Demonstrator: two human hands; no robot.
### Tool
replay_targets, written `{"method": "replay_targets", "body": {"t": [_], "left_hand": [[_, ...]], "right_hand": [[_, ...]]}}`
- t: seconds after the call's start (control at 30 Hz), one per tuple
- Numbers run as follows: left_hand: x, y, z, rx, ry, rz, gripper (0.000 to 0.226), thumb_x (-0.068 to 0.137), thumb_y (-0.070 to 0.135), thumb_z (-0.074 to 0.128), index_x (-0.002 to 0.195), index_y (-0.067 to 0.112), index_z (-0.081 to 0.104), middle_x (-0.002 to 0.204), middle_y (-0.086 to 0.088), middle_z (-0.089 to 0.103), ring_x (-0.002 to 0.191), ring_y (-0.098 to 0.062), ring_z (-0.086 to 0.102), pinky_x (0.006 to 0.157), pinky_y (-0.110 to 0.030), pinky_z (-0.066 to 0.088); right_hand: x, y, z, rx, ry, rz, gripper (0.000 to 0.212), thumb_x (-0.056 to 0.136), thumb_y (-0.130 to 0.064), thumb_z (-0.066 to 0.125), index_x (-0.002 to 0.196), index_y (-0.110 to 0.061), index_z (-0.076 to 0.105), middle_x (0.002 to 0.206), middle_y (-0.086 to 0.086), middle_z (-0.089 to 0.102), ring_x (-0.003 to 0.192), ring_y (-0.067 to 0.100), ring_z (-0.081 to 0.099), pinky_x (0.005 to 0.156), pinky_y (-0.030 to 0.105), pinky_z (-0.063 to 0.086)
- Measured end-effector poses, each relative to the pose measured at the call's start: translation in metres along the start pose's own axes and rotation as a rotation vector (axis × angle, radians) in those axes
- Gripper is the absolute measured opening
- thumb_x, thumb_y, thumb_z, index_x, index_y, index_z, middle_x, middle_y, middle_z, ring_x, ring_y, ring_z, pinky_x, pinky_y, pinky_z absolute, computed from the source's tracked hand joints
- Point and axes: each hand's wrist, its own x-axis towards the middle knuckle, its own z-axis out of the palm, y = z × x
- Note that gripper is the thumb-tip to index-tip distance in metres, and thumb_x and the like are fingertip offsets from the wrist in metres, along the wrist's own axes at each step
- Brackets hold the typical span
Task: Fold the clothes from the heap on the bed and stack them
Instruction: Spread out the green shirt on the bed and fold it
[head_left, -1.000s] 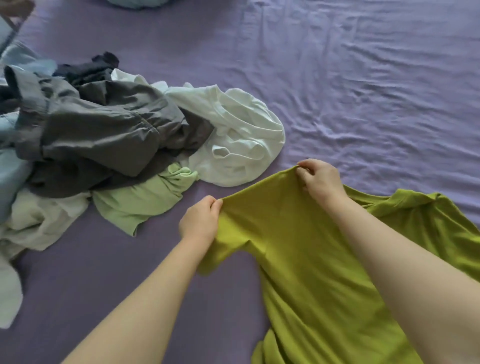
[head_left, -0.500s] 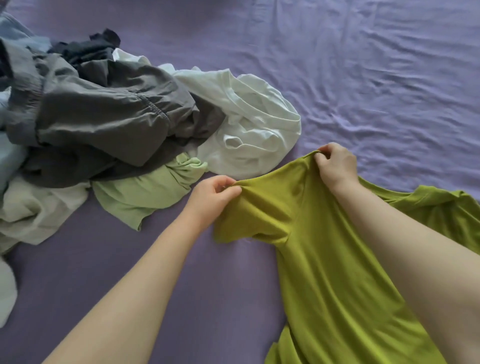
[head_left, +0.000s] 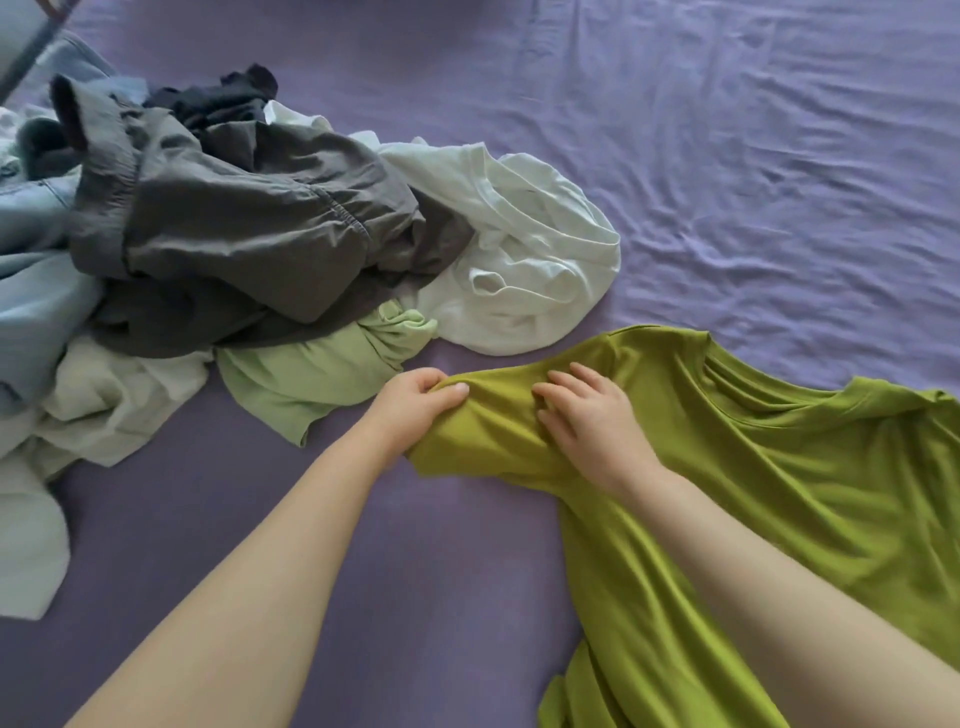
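Purple bedsheet (head_left: 727, 156) holds heap (head_left: 234, 234) just beside olive shirt (head_left: 779, 467).

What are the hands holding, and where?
The left hand pinches the olive-green cotton T-shirt at its sleeve edge; the right hand only presses it.

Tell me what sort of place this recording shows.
Probably a bedroom: a creased purple bedsheet fills the view, with a heap of loose clothes on it and an olive-green T-shirt spread out.
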Motion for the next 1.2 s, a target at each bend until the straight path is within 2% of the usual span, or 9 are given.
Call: {"method": "replay_targets", "body": {"t": [0.13, 0.3, 0.37, 0.47, 0.53, 0.73, 0.93, 1.1, 1.2], "left_hand": [[0.0, -0.003, -0.004, -0.307, 0.023, -0.259, 0.014, 0.093, 0.031, 0.061, 0.096, 0.017, 0.062, 0.082, -0.001, 0.064, 0.068, -0.013, 0.061, 0.057, -0.024, 0.051], [-0.009, -0.022, 0.011, -0.49, 0.186, -0.246, 0.066, 0.085, 0.027, 0.072, 0.139, 0.012, 0.037, 0.127, -0.01, 0.055, 0.105, -0.025, 0.063, 0.089, -0.04, 0.053], [-0.015, -0.03, 0.019, -0.327, 0.275, -0.272, 0.07, 0.079, 0.018, 0.078, 0.137, 0.006, 0.04, 0.125, -0.008, 0.052, 0.111, -0.027, 0.059, 0.093, -0.04, 0.051], [-0.022, -0.036, 0.025, -0.269, 0.304, -0.278, 0.02, 0.078, 0.006, 0.073, 0.096, 0.007, 0.065, 0.095, -0.006, 0.066, 0.09, -0.024, 0.063, 0.067, -0.027, 0.049], [-0.025, -0.034, 0.025, -0.268, 0.365, -0.195, 0.011, 0.083, 0.006, 0.062, 0.089, 0.015, 0.061, 0.088, -0.001, 0.063, 0.085, -0.021, 0.059, 0.068, -0.029, 0.046], [-0.031, -0.034, 0.028, -0.093, 0.373, 0.068, 0.022, 0.094, 0.006, 0.047, 0.114, 0.013, 0.05, 0.112, -0.011, 0.058, 0.102, -0.027, 0.055, 0.088, -0.038, 0.046], [-0.039, -0.042, 0.03, -0.148, 0.453, 0.187, 0.026, 0.089, 0.012, 0.064, 0.102, 0.021, 0.044, 0.089, 0.012, 0.051, 0.081, 0.0, 0.052, 0.062, -0.008, 0.039], [-0.053, -0.054, 0.014, -0.143, 0.442, 0.229, 0.065, 0.091, 0.014, 0.061, 0.13, 0.057, 0.033, 0.095, 0.015, 0.049, 0.08, -0.006, 0.051, 0.074, -0.013, 0.042], [-0.056, -0.062, 0.001, 0.055, 0.429, 0.347, 0.068, 0.093, 0.007, 0.055, 0.131, 0.059, 0.034, 0.099, 0.01, 0.052, 0.087, -0.004, 0.052, 0.079, -0.015, 0.042]], "right_hand": [[-0.018, -0.006, 0.012, 0.015, 0.076, 0.11, 0.046, 0.096, -0.039, 0.047, 0.139, -0.023, 0.046, 0.148, 0.005, 0.041, 0.143, 0.028, 0.022, 0.115, 0.047, 0.013], [-0.025, -0.01, 0.03, -0.247, -0.127, 0.113, 0.057, 0.096, -0.054, 0.029, 0.148, -0.033, 0.022, 0.159, 0.002, 0.012, 0.147, 0.027, -0.002, 0.115, 0.049, -0.003], [-0.023, -0.015, 0.032, -0.261, -0.131, 0.14, 0.058, 0.096, -0.055, 0.028, 0.149, -0.033, 0.02, 0.16, 0.002, 0.007, 0.146, 0.027, -0.005, 0.115, 0.051, -0.002], [-0.021, -0.023, 0.032, -0.259, -0.14, 0.181, 0.059, 0.096, -0.055, 0.029, 0.149, -0.031, 0.021, 0.16, 0.004, 0.007, 0.146, 0.028, -0.005, 0.115, 0.052, 0.0], [-0.019, -0.028, 0.031, -0.235, -0.095, 0.179, 0.054, 0.098, -0.05, 0.029, 0.148, -0.029, 0.027, 0.159, 0.005, 0.013, 0.147, 0.028, -0.001, 0.115, 0.051, 0.001], [0.009, -0.039, 0.021, -0.179, 0.141, -0.005, 0.052, 0.085, 0.002, 0.057, 0.134, -0.015, 0.053, 0.142, 0.008, 0.048, 0.138, 0.037, 0.032, 0.102, 0.048, 0.035], [0.026, -0.04, 0.022, -0.283, 0.06, -0.047, 0.027, 0.091, -0.022, 0.057, 0.116, -0.019, 0.065, 0.114, 0.003, 0.064, 0.115, 0.03, 0.046, 0.087, 0.037, 0.031], [0.026, -0.048, 0.014, 0.088, 0.197, 0.158, 0.012, 0.086, -0.019, 0.066, 0.096, -0.016, 0.071, 0.098, 0.002, 0.055, 0.092, 0.023, 0.052, 0.069, 0.031, 0.041], [0.038, -0.057, 0.01, 0.277, 0.205, 0.191, 0.011, 0.086, -0.012, 0.065, 0.098, -0.012, 0.067, 0.102, 0.002, 0.052, 0.083, 0.021, 0.057, 0.075, 0.033, 0.047]]}}
